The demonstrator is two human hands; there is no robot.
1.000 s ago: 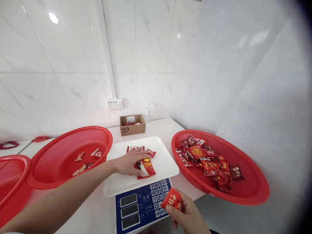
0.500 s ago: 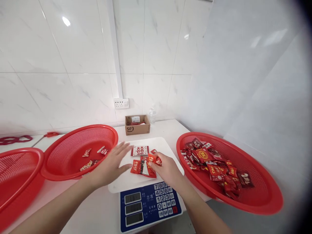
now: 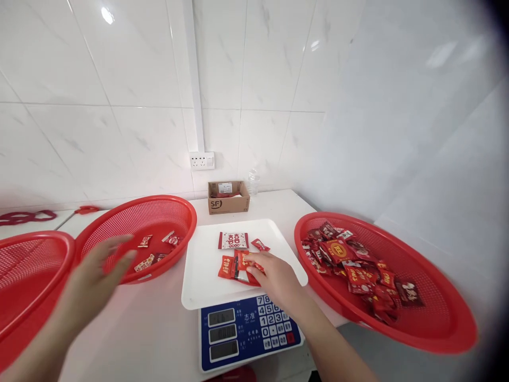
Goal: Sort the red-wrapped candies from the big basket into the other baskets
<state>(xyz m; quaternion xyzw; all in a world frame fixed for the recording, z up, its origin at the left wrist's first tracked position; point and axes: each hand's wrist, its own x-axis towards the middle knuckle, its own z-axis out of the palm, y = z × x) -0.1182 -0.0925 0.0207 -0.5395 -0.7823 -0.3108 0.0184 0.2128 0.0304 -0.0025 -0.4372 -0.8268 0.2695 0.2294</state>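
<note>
My right hand (image 3: 275, 273) is over the white pan (image 3: 199, 284) of a digital scale, with its thumb and fingers closed on a red snack packet (image 3: 244, 258). Under it lie more red packets (image 3: 226, 267), partly covered by the hand. Farther back on the pan rest a white-and-red packet (image 3: 233, 241) and a small red wrapped sweet (image 3: 260, 244). My left hand (image 3: 95, 278), smeared by motion, hovers at the near side of a red perforated basket (image 3: 169, 202), fingers apart and holding nothing. Several small packets (image 3: 145, 261) lie in that basket.
To the right, a big red basket (image 3: 445, 297) holds a heap of red packets. Another red basket (image 3: 59, 241) stands at the far left. Behind the scale are a cardboard box (image 3: 228, 205) and a clear plastic bottle (image 3: 253, 181). The scale's blue panel (image 3: 248, 331) faces me.
My left hand has moved left, away from the scale pan to the near basket. My right hand has stayed over the packets, uncovering the small sweet. The view has shifted slightly.
</note>
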